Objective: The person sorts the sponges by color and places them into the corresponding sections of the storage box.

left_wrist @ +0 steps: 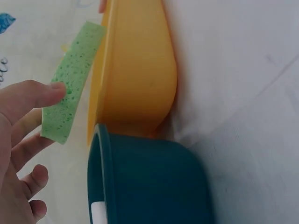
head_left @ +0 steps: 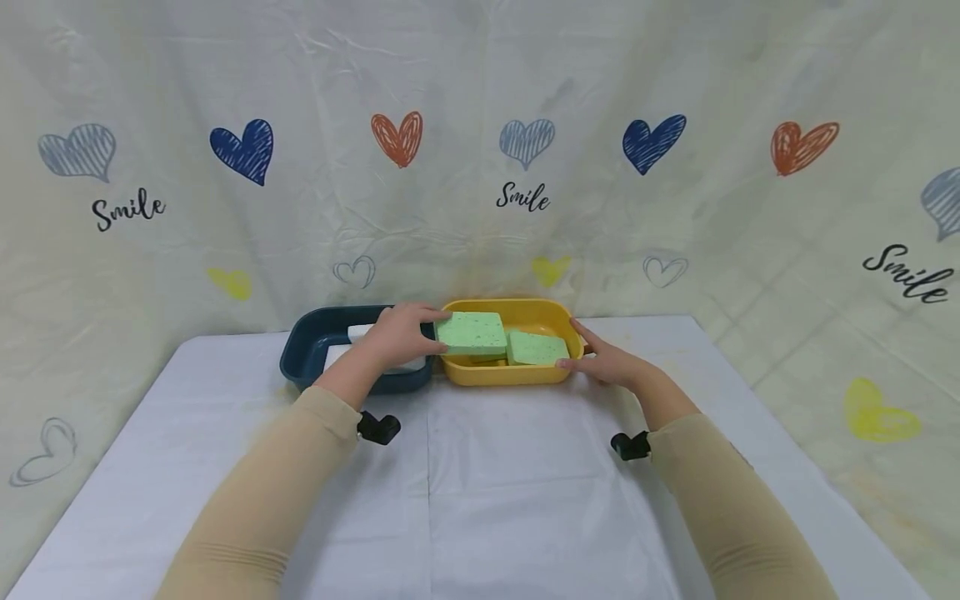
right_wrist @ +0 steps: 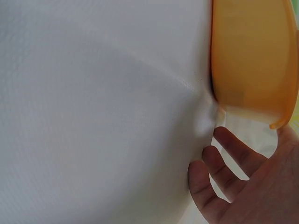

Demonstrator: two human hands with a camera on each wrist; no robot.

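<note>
A light green sponge point(head_left: 470, 332) is pinched in my left hand point(head_left: 403, 335), thumb on its near side and fingers behind. It is tilted in the left wrist view, level with the rim of the yellow bin point(head_left: 504, 377) and over its left part. Another green sponge point(head_left: 536, 349) lies inside that bin on the right. At the bin's right end, my right hand point(head_left: 609, 363) touches the rim with outstretched thumb and index finger. Its other fingers point(right_wrist: 224, 175) hang loosely below the rim in the right wrist view.
Against the yellow bin's left side stands a dark blue bin point(head_left: 303, 354) with white items point(head_left: 358, 332) in it, partly hidden by my left hand. Both bins sit at the back of the white-covered table point(head_left: 525, 475), before a curtain point(head_left: 465, 50) printed with hearts.
</note>
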